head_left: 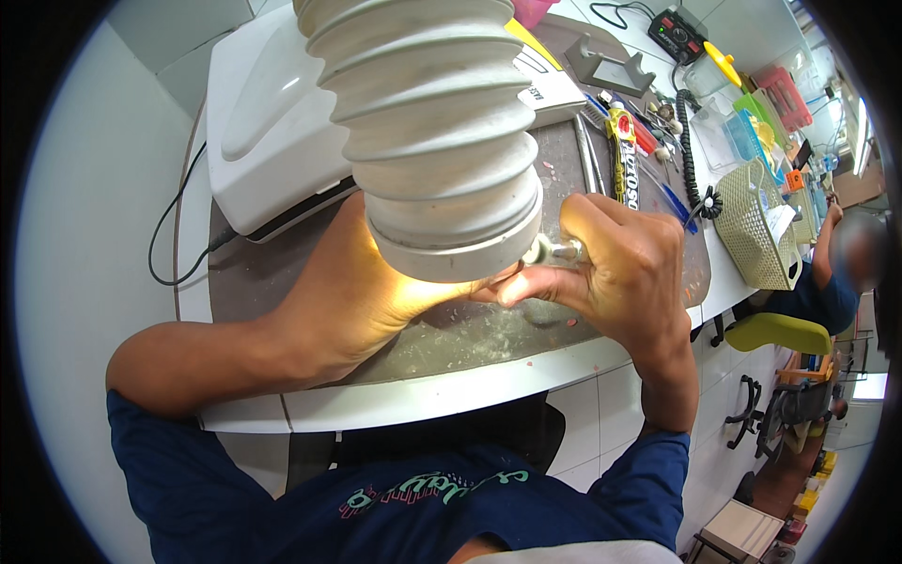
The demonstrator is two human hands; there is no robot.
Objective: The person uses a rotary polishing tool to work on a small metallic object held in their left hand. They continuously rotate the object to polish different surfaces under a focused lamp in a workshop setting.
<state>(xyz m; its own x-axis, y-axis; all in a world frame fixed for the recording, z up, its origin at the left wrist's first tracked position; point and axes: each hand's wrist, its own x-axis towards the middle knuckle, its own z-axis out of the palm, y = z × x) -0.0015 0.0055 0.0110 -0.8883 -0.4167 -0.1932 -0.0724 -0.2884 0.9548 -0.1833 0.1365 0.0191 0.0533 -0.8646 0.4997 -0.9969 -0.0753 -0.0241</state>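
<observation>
A ribbed white hose (437, 141) hangs down over the middle of the table, its round mouth just above my hands. Light falls on my left hand (366, 282), which reaches in under the hose mouth. Its fingers are mostly hidden there, and the part that shows looks closed near my right thumb. My right hand (629, 268) is closed, with bent fingers and thumb around a small shiny cylindrical piece (567, 251) with a pale rounded end. The tips of both hands come together beside the hose mouth. Whatever my left fingers hold is hidden.
A white machine (272, 122) with a black cable stands at the left. Beyond my right hand lie a yellow-and-black tube (622, 155), blue pens and small tools. A beige woven basket (756, 226) stands at the right. Farther right, another person (836, 273) sits near a green chair (780, 334).
</observation>
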